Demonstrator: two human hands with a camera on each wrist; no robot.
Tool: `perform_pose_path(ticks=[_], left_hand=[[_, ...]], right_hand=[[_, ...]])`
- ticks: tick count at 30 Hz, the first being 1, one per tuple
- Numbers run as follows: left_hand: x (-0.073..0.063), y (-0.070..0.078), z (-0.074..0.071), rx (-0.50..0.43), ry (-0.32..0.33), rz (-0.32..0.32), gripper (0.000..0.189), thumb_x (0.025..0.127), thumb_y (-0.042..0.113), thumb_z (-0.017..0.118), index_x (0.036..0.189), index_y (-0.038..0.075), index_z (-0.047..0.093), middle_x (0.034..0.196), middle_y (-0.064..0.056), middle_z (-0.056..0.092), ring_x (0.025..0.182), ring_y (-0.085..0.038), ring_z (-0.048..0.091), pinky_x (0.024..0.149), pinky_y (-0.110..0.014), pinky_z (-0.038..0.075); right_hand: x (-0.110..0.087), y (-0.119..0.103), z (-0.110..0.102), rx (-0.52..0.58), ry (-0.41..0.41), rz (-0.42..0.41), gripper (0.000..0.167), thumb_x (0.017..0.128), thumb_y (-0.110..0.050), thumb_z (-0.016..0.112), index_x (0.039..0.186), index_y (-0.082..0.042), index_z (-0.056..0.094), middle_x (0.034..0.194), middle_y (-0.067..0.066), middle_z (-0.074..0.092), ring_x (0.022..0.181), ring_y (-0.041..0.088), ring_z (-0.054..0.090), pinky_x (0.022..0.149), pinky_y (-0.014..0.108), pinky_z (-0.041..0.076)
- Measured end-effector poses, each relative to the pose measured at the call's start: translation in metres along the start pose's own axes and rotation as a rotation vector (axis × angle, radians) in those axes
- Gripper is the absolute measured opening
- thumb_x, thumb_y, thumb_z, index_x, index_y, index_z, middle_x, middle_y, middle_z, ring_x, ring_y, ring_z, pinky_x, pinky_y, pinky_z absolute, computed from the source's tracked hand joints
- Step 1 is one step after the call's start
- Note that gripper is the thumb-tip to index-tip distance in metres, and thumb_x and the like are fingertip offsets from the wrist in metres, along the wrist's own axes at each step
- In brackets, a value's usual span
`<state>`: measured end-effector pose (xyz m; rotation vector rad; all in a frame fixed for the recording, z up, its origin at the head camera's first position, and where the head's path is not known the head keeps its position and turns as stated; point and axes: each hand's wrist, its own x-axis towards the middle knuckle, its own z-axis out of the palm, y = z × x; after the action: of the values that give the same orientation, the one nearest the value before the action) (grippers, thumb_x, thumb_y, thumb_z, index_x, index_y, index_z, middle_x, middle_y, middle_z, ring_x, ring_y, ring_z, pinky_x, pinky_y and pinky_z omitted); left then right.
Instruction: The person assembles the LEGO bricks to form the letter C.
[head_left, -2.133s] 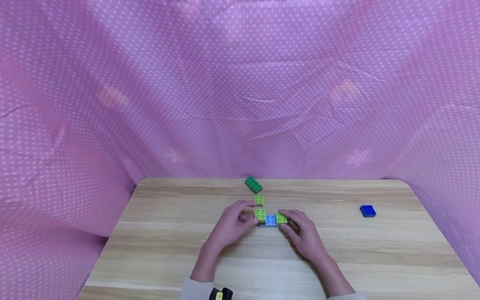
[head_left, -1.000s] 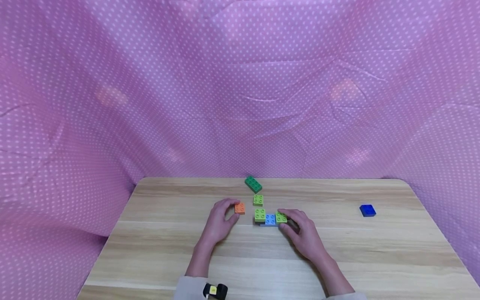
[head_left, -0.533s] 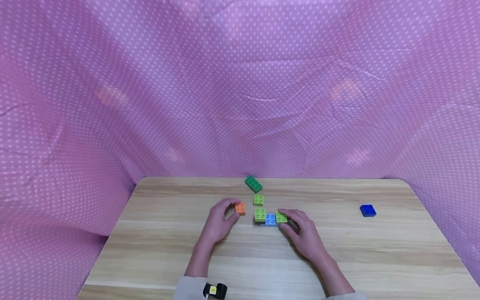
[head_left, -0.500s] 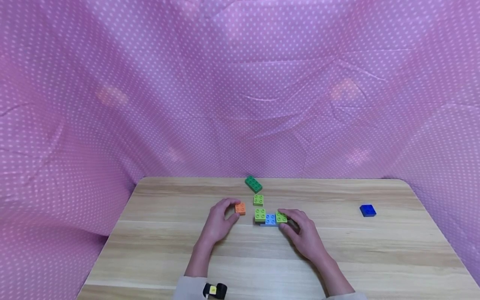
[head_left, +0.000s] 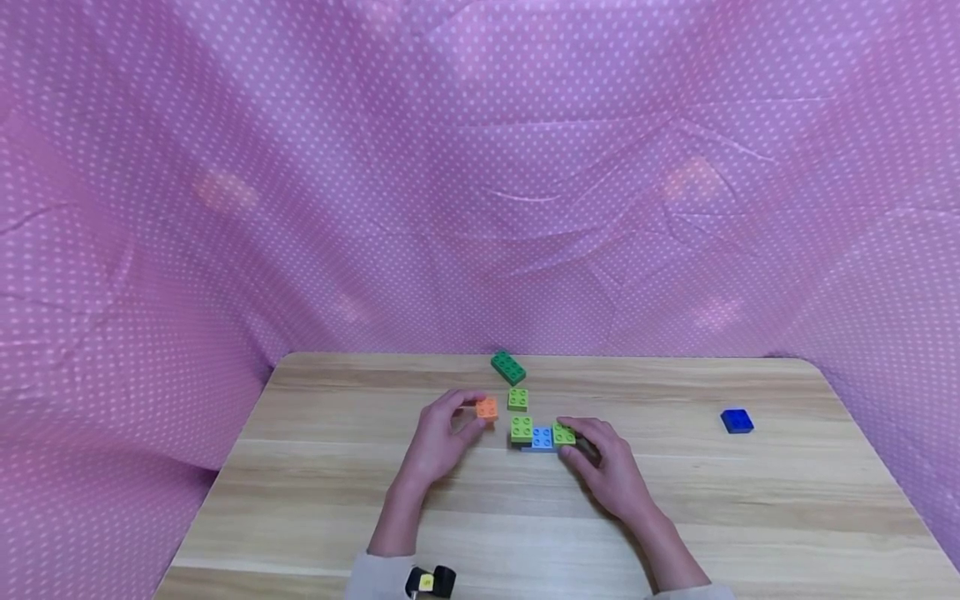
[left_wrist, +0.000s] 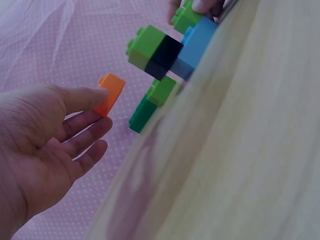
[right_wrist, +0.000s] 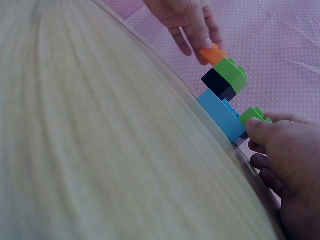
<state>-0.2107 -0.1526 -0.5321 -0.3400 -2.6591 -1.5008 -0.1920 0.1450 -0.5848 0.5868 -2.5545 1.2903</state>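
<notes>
My left hand (head_left: pixel 438 437) pinches an orange toy building brick (head_left: pixel 487 408) between thumb and fingers, held just off the table, as the left wrist view shows. To its right stands a joined build: a long light blue brick (right_wrist: pixel 220 116), a dark brick (left_wrist: pixel 164 56) on its left end, and a lime green brick (head_left: pixel 521 428) on top of that. Another lime brick (head_left: pixel 563 434) sits at the build's right end, pinched by the thumb and fingers of my right hand (head_left: pixel 611 471). Part of that end is hidden by the fingers.
Behind the build lie a loose lime brick (head_left: pixel 518 399) and a long dark green brick (head_left: pixel 508 367) on the wooden table (head_left: pixel 337 500). A dark blue brick (head_left: pixel 737 421) lies far right. Pink dotted cloth (head_left: pixel 480 208) hangs around the table's back and sides.
My left hand has left the lime brick on the build, gone left to the orange brick, and lifted it slightly. My right hand has stayed in place.
</notes>
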Motion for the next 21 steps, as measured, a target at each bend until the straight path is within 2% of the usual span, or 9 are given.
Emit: perform_pose_path(ticks=[12, 18, 21], left_hand=[[-0.003, 0.027, 0.005, -0.022, -0.033, 0.007, 0.043, 0.095, 0.011, 0.079, 0.137, 0.017, 0.07, 0.135, 0.008, 0.068, 0.126, -0.019, 0.063, 0.109, -0.043, 0.053], [-0.004, 0.033, 0.012, -0.016, -0.061, -0.01, 0.044, 0.095, 0.017, 0.08, 0.137, 0.028, 0.069, 0.134, 0.012, 0.068, 0.13, -0.013, 0.061, 0.112, -0.042, 0.051], [-0.004, 0.034, 0.014, -0.016, -0.078, 0.015, 0.043, 0.095, 0.014, 0.08, 0.137, 0.023, 0.07, 0.134, 0.01, 0.069, 0.128, -0.015, 0.062, 0.11, -0.042, 0.052]], right_hand=[[0.0, -0.001, 0.0, 0.009, -0.004, 0.016, 0.045, 0.097, -0.016, 0.078, 0.141, -0.019, 0.068, 0.136, -0.005, 0.068, 0.129, 0.021, 0.061, 0.109, 0.049, 0.051], [0.001, 0.0, 0.0, 0.01, 0.003, -0.004, 0.045, 0.097, -0.016, 0.078, 0.141, -0.017, 0.068, 0.136, -0.004, 0.069, 0.128, 0.022, 0.062, 0.108, 0.049, 0.051], [0.001, 0.0, 0.0, 0.005, 0.012, -0.024, 0.044, 0.097, -0.016, 0.078, 0.14, -0.016, 0.068, 0.135, -0.002, 0.07, 0.127, 0.025, 0.062, 0.107, 0.05, 0.052]])
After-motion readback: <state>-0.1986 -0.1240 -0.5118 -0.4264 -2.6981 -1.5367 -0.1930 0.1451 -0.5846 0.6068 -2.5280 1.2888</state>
